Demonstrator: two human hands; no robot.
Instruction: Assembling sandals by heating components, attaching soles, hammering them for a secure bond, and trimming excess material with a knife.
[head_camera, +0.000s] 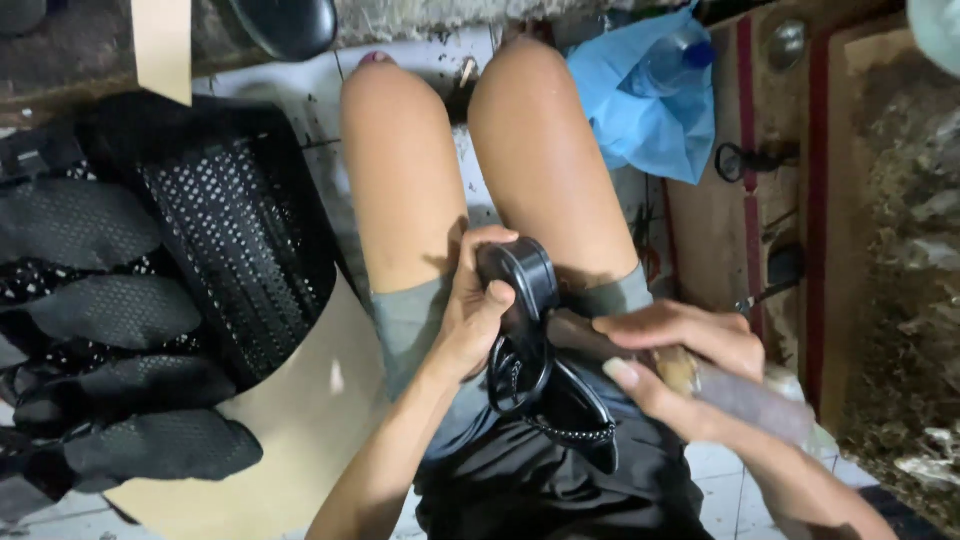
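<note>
My left hand (470, 315) fingers clench the black shoe's (545, 385) heel on my lap; my right hand (680, 355) fingers grip a brush (730, 392), just right of it, handle running rightward.

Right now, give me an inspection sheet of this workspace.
Surface: lap in dark shorts, over a tiled floor.
Job's things: black high-heeled shoe, heel up; wooden-handled tool laid against it.
Clutter: stack of black mesh shoe parts; blue bag with a bottle; scissors.
Grippers: left hand grips the shoe; right hand holds the tool.
Cables: nothing seen.
Surroundings: wooden boards, rubble on the right.
</note>
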